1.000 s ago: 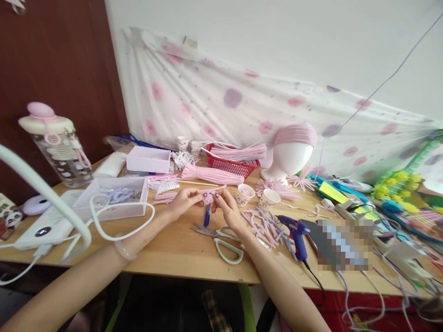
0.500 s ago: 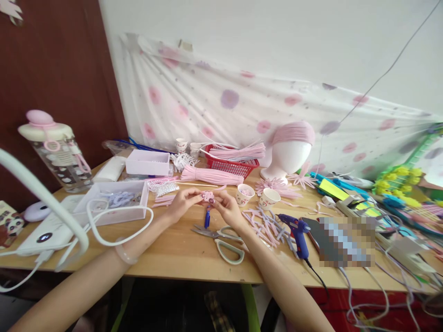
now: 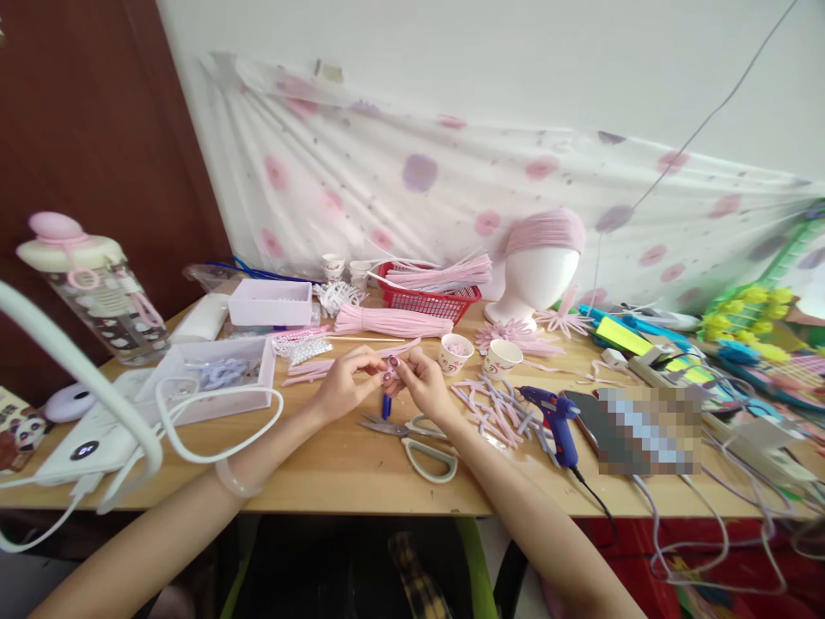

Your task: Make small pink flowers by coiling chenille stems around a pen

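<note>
My left hand (image 3: 345, 384) and my right hand (image 3: 422, 383) meet over the middle of the wooden table. Between their fingertips is a small pink piece with dark purple round spots (image 3: 391, 370); fingers cover part of it, and its exact kind is unclear. Both hands are closed in a pinch on it. Just below them stands or lies a small blue object (image 3: 386, 407), its upper part hidden by the hands. Scissors (image 3: 402, 430) with pale handles lie spread on the table under my right wrist.
Right of my hands are two paper cups (image 3: 503, 359), cut pink and grey fuzzy stems (image 3: 486, 413) and a blue glue gun (image 3: 553, 419). Behind lie a pink stem bundle (image 3: 393, 321), a red basket (image 3: 429, 305) and a foam head (image 3: 538, 279). A white cable (image 3: 223, 454) loops near my left forearm.
The pink piece has been turned between my fingers, so its purple spots now sit one above the other. The view has shifted slightly; both hands keep their pinch.
</note>
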A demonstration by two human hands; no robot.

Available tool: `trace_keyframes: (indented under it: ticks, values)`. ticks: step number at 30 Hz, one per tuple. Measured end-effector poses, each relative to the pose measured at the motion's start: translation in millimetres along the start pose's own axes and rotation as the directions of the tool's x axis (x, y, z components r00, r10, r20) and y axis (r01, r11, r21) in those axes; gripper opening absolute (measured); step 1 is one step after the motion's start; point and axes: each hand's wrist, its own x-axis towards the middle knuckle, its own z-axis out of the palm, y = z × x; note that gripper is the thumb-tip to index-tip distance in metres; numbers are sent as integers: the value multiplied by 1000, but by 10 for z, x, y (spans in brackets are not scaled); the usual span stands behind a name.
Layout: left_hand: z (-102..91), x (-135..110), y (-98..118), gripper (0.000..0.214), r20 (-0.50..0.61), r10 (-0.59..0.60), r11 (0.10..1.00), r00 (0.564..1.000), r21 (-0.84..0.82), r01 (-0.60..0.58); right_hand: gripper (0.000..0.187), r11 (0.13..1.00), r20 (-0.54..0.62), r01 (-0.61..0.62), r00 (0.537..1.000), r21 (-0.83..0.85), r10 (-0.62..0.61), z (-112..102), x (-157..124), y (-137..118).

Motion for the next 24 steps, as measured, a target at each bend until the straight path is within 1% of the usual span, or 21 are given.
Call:
trace_keyframes:
  ticks: [3, 8, 11, 14, 16, 18, 20, 21, 22, 24]
  values:
    - [19, 2, -4, 5, -2, -54, 998, 999, -31, 54, 37, 1000, -16, 15, 1000, -17, -15, 6, -22, -13]
    - [27, 24, 10, 7, 34, -181, 954, 983, -235, 184, 34, 1000, -7, 27, 1000, -1, -27, 13, -8, 26]
    - [23, 27, 1, 10, 69, -217, 930, 974, -290, 227, 36, 999, 9, 25, 1000, 30, -25, -2, 15, 55]
    - [19, 32, -48, 15, 97, -250, 897, 963, -352, 268, 30, 999, 33, 28, 999, 36, -29, -45, 25, 56]
    - [15, 40, -95, 18, 86, -274, 875, 958, -390, 285, 22, 997, 52, 64, 997, -41, -61, -74, 26, 44]
    - [9, 47, -134, 20, 73, -294, 860, 953, -416, 297, 18, 968, 84, 143, 988, -208, -128, -91, 26, 31]
    - [2, 45, -155, 22, 73, -303, 852, 950, -425, 305, 15, 885, 122, 239, 971, -399, -207, -97, 28, 23]
    - [1, 41, -157, 22, 77, -305, 852, 949, -424, 308, 13, 838, 135, 280, 960, -469, -245, -99, 31, 22]
    - [1, 35, -156, 21, 83, -306, 851, 948, -423, 312, 13, 793, 146, 316, 948, -522, -282, -104, 34, 22]
    - [9, 20, -149, 23, 101, -296, 858, 950, -408, 311, 19, 712, 158, 375, 922, -594, -354, -120, 42, 27]
